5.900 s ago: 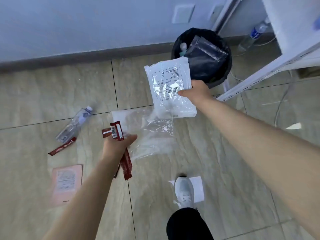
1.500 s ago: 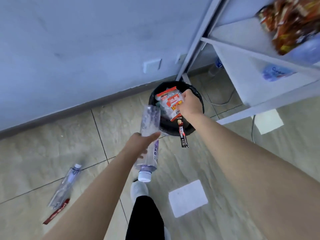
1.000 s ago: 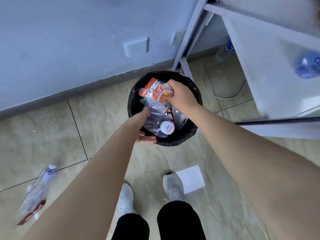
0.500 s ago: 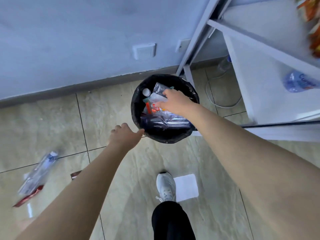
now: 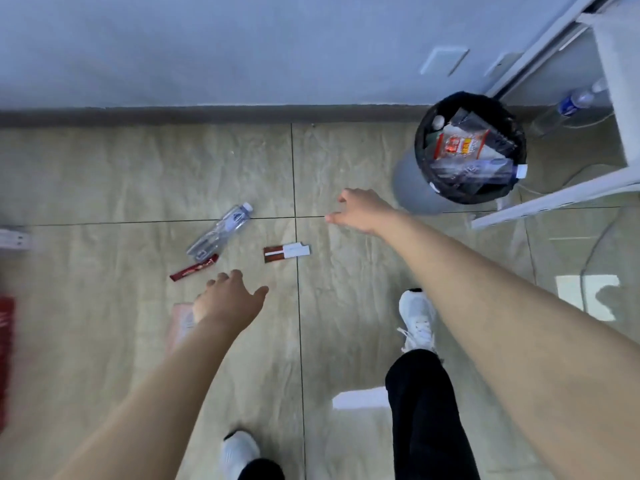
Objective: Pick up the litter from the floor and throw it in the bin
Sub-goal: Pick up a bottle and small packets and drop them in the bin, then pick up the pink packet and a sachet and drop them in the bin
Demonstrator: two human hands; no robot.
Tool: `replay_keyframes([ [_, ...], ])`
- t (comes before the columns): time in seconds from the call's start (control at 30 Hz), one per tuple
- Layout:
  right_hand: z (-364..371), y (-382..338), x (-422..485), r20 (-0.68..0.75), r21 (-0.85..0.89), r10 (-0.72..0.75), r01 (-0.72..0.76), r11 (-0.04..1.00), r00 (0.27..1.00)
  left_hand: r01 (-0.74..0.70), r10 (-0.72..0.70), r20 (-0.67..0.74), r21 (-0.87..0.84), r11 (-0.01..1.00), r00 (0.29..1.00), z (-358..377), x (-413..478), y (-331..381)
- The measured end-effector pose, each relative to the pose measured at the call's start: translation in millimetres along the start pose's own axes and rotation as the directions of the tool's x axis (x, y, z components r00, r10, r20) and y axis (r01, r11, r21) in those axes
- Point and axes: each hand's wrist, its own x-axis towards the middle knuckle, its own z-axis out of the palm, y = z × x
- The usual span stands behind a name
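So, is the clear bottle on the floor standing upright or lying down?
Lying down. The clear bottle rests on its side on the floor tiles, its cap pointing toward the wall, beside a red sachet.

Light: even, cool daylight, fairly bright
Glare: pale patches on the floor (image 5: pixel 585 296) at near right
Blur: left edge smeared, red object (image 5: pixel 6 341) unreadable
Distortion: wide-angle bend at the edges, shelf frame (image 5: pixel 554 202) slanting

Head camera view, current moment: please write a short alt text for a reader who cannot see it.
Both bare hands, left hand and right hand, reach empty and open over a tiled floor toward litter: a clear plastic bottle, a red sachet and a brown-and-white wrapper. A black bin, nearly full, stands at upper right by the wall.
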Motion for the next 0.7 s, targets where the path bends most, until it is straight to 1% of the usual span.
replay_keyframes([
  [0.17,80,-92,-34,0.059,-0.013,-0.03,0.031,0.999,0.998,0.047,-0.046,0.027,-0.031,0.998,0.999,32,-34,-109],
  [0.3,139,-129,-36,0.138,-0.03,-0.054,0.059,0.998,0.989,0.122,-0.114,0.084,-0.096,0.988,0.99,68,-33,-157],
  [0.43,203,-125,-8,0.192,0.012,-0.06,0.059,0.998,0.98,0.203,-0.18,0.131,-0.186,0.961,0.975,115,6,-181],
  [0.53,255,-106,32,0.197,0.004,-0.049,0.049,0.999,0.979,0.244,-0.218,0.124,-0.265,0.933,0.968,159,60,-194],
  [0.6,285,-92,61,0.196,-0.027,-0.034,0.04,0.999,0.98,0.285,-0.26,0.12,-0.307,0.908,0.958,185,97,-206],
  [0.7,319,-76,115,0.159,-0.119,-0.033,0.053,0.991,0.987,0.384,-0.366,0.117,-0.343,0.857,0.923,225,152,-230],
])
